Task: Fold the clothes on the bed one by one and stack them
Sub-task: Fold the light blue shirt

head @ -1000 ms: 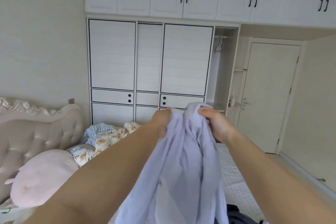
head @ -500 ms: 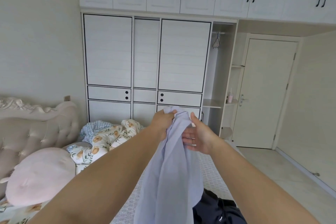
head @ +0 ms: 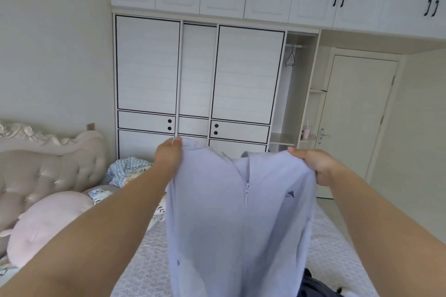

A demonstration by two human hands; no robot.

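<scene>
A pale lilac zip-up jacket [head: 224, 219] hangs spread out in the air in front of me, zipper facing me. My left hand [head: 169, 157] grips its left shoulder and my right hand [head: 313, 164] grips its right shoulder, arms stretched forward over the bed [head: 333, 255]. A dark garment [head: 316, 287] lies on the bed at the lower right, partly hidden behind the jacket.
A pink round cushion [head: 45, 224] and a crumpled floral quilt [head: 125, 171] lie by the padded headboard [head: 41, 166] on the left. A white wardrobe [head: 193, 75] fills the far wall, with a closed door [head: 357, 113] to its right.
My hands moved apart, and the bunched jacket has opened out flat between them. My right hand, loose against the cloth half a second ago, now grips the right shoulder.
</scene>
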